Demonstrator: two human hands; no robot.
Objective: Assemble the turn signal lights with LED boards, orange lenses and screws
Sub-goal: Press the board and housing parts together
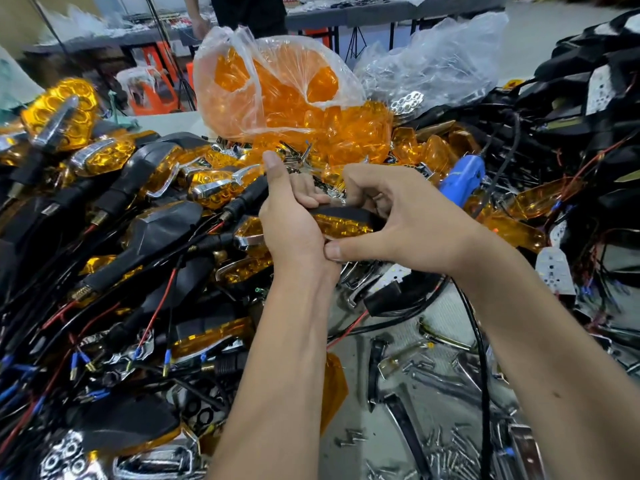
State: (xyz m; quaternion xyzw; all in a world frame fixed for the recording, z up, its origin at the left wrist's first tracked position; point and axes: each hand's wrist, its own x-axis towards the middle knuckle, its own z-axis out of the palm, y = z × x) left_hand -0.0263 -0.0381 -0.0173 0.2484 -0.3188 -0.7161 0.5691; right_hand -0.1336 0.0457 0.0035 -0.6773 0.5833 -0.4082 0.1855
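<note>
Bright even light, blurred, warped edges

Assembly workshop: heaped turn signal lights

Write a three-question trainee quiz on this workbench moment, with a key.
1. True or false: both hands grip the same turn signal light.
2. Where is the blue tool? A) in the right hand B) lying on the parts beyond the right hand C) inside the plastic bag
3. What fills that plastic bag?

Key: 1 true: the left hand and the right hand both hold it. 2 B. 3 orange lenses.
</note>
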